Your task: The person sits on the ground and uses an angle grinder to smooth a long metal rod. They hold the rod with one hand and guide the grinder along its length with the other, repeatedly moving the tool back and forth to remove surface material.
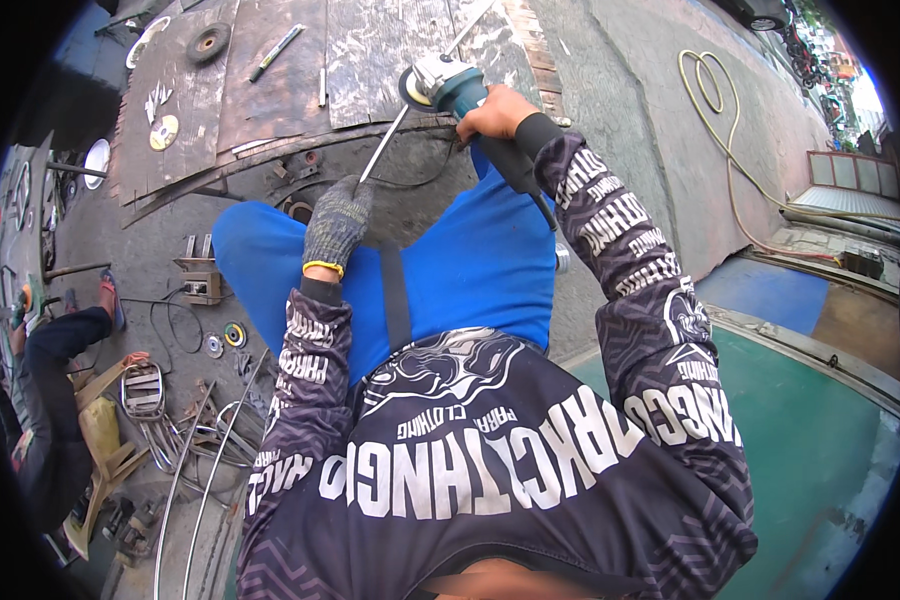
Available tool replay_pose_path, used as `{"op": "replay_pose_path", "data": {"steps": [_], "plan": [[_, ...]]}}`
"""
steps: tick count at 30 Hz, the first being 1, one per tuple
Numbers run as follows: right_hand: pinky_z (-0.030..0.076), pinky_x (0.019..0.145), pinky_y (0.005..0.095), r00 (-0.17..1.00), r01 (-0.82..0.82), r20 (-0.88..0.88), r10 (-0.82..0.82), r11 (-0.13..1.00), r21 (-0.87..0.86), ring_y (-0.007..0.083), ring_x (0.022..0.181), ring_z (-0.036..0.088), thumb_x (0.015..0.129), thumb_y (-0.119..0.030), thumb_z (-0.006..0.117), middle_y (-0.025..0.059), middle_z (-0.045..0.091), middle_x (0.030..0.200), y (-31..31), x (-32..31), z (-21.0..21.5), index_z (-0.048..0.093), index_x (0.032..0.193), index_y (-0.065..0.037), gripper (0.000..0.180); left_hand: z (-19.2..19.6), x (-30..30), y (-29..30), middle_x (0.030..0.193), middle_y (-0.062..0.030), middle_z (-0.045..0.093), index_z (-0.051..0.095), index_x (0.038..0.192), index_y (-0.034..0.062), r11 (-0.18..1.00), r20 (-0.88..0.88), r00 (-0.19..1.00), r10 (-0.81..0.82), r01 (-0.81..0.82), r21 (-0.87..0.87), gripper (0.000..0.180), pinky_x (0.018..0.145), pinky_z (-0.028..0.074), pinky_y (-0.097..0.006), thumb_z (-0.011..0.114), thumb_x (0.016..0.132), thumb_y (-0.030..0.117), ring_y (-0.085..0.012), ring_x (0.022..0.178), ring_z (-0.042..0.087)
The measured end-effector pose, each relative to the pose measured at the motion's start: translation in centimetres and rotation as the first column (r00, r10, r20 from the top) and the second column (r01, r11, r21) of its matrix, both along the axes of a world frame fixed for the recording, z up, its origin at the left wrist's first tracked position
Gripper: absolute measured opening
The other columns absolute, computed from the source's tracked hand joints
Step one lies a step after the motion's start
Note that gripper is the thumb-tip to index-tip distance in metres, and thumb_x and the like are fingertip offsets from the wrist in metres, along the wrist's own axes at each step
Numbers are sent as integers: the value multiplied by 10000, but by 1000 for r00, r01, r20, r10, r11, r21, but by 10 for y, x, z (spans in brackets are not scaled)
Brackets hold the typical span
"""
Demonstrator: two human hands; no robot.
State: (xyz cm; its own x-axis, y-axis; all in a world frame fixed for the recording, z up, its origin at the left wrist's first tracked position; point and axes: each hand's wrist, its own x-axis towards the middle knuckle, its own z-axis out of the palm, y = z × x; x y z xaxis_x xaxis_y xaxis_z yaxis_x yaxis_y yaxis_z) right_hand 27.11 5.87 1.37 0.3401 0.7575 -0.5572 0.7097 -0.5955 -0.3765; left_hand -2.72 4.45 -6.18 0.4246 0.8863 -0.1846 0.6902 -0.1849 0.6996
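A dark printed shirt (440,460) lay nearest the camera, the hands beyond it gripping an angle grinder (460,92) and a slim metal rod (384,144).

The bare right hand (497,113) was wrapped around the grinder's body; the gloved left hand (337,225) was closed on the rod's near end, and the rod ran up to the grinder's disc (416,90), contact impossible to tell. Blue trousers (450,285) spread below the hands. Ahead of both was the wooden desk (370,60), with a small wheel (208,44) beyond the left hand. A yellowish hose (734,130) looped well right of the right hand.
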Motion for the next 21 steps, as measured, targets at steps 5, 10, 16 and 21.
{"op": "replay_pose_path", "data": {"steps": [5, 10, 16, 21], "plan": [[560, 804, 382, 995, 25, 95, -28, 999, 37, 331, 933, 717, 583, -328, 857, 234, 721, 1011, 18, 25, -8, 708, 1032, 86, 629, 2, -1, -4, 1121, -276, 656, 655, 1157, -22, 999, 51, 999, 10, -8, -40, 421, 923, 480, -492, 526, 986, 341, -455, 1077, 602], [551, 772, 348, 991, -50, 119, 52, 999, -19, 330, 883, 699, 534, -435, 825, 242, 703, 1009, 32, 60, 3, 675, 1044, 102, 756, 8, -2, -12, 1045, -274, 665, 665, 1113, -3, 999, 82, 997, 10, -7, -33, 361, 853, 495, -503, 550, 983, 314, -466, 1007, 610], [552, 696, 358, 987, -20, 158, 11, 998, 52, 285, 734, 682, 547, -414, 828, 202, 711, 878, 50, 96, -1, 726, 841, 58, 565, 22, 0, -19, 1012, -258, 677, 664, 1103, -4, 1000, 81, 997, 18, -17, -18, 331, 830, 507, -496, 560, 988, 289, -450, 970, 628], [548, 658, 350, 995, 25, 96, -35, 994, 102, 271, 700, 675, 545, -408, 832, 178, 712, 849, 62, 127, 4, 738, 818, 33, 527, 33, 0, -31, 1007, -241, 688, 662, 1109, -6, 999, 81, 996, 24, -27, 35, 339, 830, 512, -494, 560, 992, 295, -435, 957, 641]]}}
